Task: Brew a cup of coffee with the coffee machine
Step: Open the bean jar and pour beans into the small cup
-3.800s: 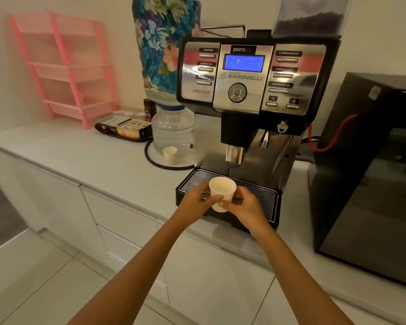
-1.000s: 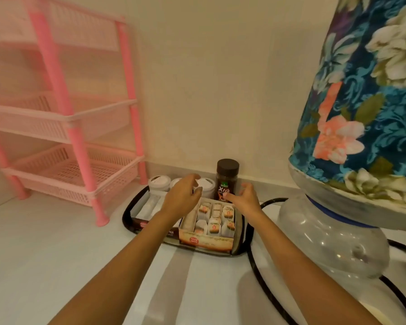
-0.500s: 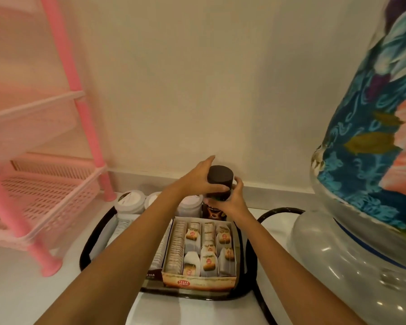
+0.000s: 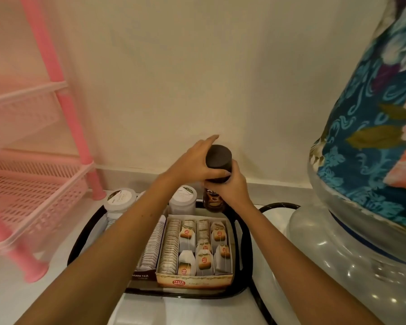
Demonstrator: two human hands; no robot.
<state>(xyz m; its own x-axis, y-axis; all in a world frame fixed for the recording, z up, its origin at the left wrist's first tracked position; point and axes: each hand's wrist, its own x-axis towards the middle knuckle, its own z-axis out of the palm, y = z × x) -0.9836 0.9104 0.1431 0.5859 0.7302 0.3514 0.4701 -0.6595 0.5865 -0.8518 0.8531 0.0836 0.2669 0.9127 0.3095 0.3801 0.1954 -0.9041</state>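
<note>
A dark coffee jar (image 4: 214, 201) with a round brown lid (image 4: 218, 159) stands at the back of a black tray (image 4: 243, 233) by the wall. My left hand (image 4: 192, 163) wraps over the lid from the left, index finger stretched toward the wall. My right hand (image 4: 230, 187) grips the jar's body just under the lid, hiding most of the glass. The coffee machine and the paper cup are out of view.
An open box of tea bags (image 4: 195, 249) fills the tray's front, with a second tea box (image 4: 148, 252) and two white-lidded tubs (image 4: 120, 199) beside it. A pink plastic rack (image 4: 63, 106) stands left. A water dispenser bottle with a floral cover (image 4: 373, 160) looms right.
The view left the coffee machine and cup for the tray. Both hands reached over the tea boxes and closed on the jar, which now sits slightly higher in my grip.
</note>
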